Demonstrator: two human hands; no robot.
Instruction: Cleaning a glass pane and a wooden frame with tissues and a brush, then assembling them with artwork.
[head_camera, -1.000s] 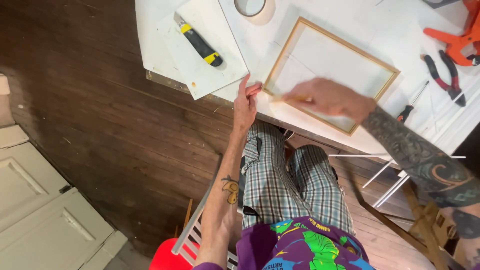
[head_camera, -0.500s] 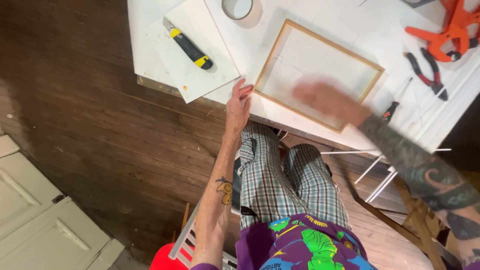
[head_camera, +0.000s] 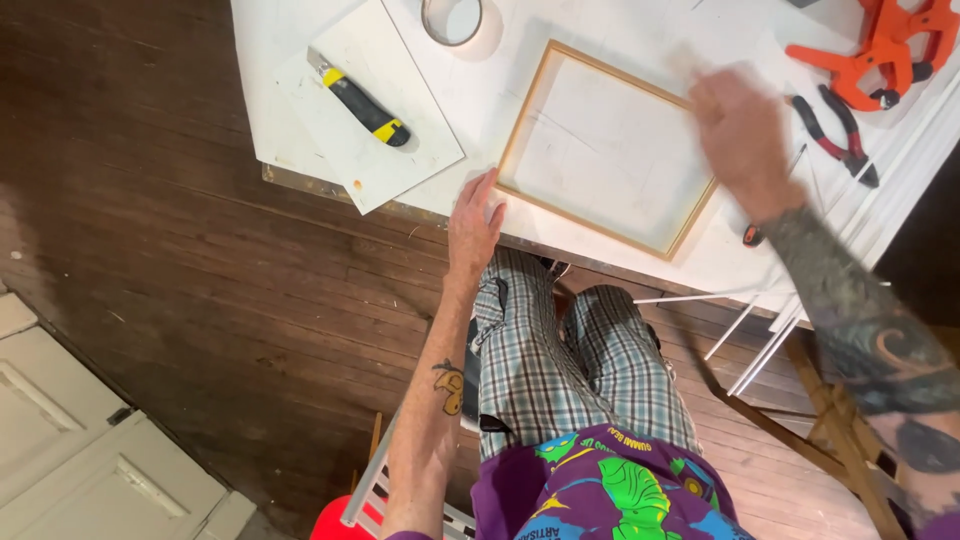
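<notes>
The left hand (head_camera: 474, 222) lies flat with fingers loosely open, touching the near corner of the wooden frame (head_camera: 607, 147) on the white table (head_camera: 700, 255). The right hand (head_camera: 742, 135) is blurry over the frame's right edge; I cannot tell its grip. Farther off lie a yellow-and-black knife (head_camera: 360, 100), red pliers (head_camera: 835, 142), tape roll (head_camera: 451, 18) and orange clamps (head_camera: 875, 52).

Right hand (head_camera: 742, 135) motion-blurred, fingers indistinct; cannot tell if it holds anything. It hides part of wooden frame's (head_camera: 518, 135) right rail. Tape roll (head_camera: 451, 17) cut off by top edge. Orange clamps (head_camera: 880, 48) cropped at top right corner. Small orange-handled tool (head_camera: 752, 236) mostly hidden behind right wrist. Left hand's (head_camera: 473, 222) fingertips at frame's corner; contact unclear.
</notes>
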